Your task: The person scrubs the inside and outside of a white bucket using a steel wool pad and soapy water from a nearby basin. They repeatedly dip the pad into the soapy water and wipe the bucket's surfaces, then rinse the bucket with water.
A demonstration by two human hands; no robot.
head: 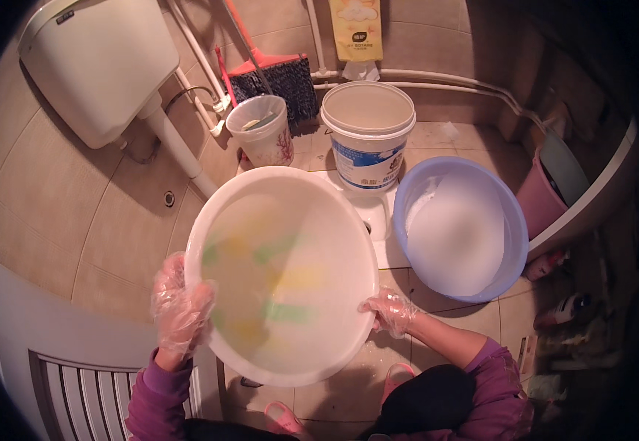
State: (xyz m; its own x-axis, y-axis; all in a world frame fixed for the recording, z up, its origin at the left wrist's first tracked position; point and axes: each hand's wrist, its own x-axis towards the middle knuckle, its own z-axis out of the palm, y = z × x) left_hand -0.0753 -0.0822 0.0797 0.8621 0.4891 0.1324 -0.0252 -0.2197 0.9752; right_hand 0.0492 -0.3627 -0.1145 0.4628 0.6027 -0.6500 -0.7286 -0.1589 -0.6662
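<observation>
A large white plastic basin [347, 220] is held up over the floor between my hands. Blurred yellow and green patches show inside it; whether they are a printed pattern or contents, I cannot tell. My left hand [182, 308], in a clear disposable plastic glove, grips the left rim. On the lower right rim, my right hand [391, 312] wears the same kind of glove and has its fingers curled around the edge. Just to the right, a blue plastic basin [518, 237] stands apart from the white one. White suds show along its inner left side, and its middle is blurred.
Behind the basins stand a white plastic bucket [373, 127] and a waste bin [267, 144]. A squat-toilet pan [377, 220] shows partly beneath. A broom [281, 60] leans by the wall, near the cistern [99, 66]. A slatted door [88, 380] flanks my left, bottles [559, 311] my right.
</observation>
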